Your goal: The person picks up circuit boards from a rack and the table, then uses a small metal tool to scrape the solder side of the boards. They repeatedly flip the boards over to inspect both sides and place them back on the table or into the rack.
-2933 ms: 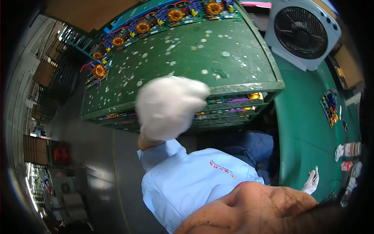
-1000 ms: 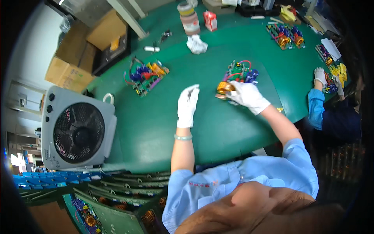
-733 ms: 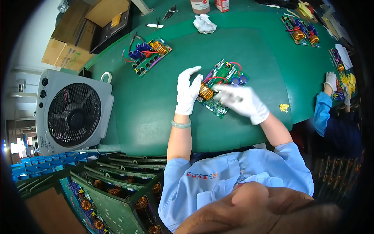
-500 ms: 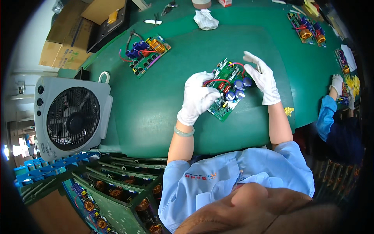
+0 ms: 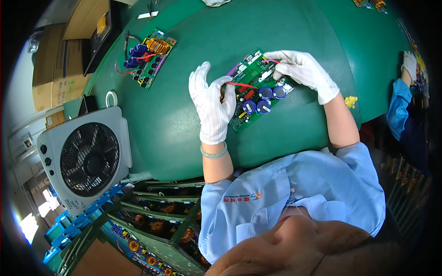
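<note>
A green circuit board (image 5: 254,78) with blue capacitors (image 5: 264,106), red parts and a red wire (image 5: 242,84) is in front of me on the green mat. My left hand (image 5: 209,103), in a white glove, is beside its left edge. Its fingers are spread, and the thumb is close to the red wire's end. White-gloved too, my right hand (image 5: 301,71) curls thumb and fingers around the board's upper right edge, where a pink wire (image 5: 271,60) runs between them. The fingertips are partly hidden.
A second board (image 5: 149,60) with a copper coil lies at the far left. A grey fan (image 5: 90,158) stands left, cardboard boxes (image 5: 60,69) behind it. Green racks (image 5: 161,230) of boards are below. At right, a co-worker's gloved hand (image 5: 409,62); a yellow scrap (image 5: 351,101) lies nearer.
The view has shifted. My left hand has opened from the board, its fingers now spread upward. My right hand has closed in on the upper right edge, and the board has turned slightly.
</note>
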Action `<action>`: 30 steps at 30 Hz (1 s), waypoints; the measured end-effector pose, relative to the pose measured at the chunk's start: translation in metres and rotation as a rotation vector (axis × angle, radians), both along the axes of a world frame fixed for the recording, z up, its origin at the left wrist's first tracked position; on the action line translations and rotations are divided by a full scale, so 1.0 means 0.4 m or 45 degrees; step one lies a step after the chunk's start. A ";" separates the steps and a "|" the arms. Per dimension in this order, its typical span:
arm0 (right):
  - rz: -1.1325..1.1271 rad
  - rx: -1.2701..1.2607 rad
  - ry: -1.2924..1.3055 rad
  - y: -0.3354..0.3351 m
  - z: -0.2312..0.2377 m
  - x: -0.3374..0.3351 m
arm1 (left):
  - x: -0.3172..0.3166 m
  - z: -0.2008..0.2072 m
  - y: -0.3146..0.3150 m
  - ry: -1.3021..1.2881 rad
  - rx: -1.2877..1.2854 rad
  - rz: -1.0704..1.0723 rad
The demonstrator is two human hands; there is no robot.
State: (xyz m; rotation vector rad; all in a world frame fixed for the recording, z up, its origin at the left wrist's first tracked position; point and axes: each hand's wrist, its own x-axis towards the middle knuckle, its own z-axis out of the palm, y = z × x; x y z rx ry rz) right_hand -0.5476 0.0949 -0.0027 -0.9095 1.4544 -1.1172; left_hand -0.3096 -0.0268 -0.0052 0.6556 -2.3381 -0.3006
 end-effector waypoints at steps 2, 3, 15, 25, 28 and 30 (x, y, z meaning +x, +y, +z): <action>-0.024 0.006 -0.026 0.005 -0.001 -0.004 | -0.005 0.011 0.004 0.054 -0.002 0.020; -0.021 -0.017 -0.039 0.007 -0.005 -0.010 | -0.009 0.019 0.008 0.085 -0.006 0.031; 0.145 -0.020 -0.227 0.008 -0.019 -0.039 | -0.023 0.014 0.027 -0.174 0.006 0.090; 0.199 -0.139 -0.315 0.010 -0.051 -0.049 | -0.016 0.058 0.106 0.515 0.939 -0.600; 0.194 -0.146 -0.346 0.017 -0.046 -0.050 | -0.010 0.060 0.077 0.448 0.584 -0.599; 0.181 -0.127 -0.387 0.015 -0.053 -0.053 | -0.005 0.065 0.059 0.363 0.317 -0.484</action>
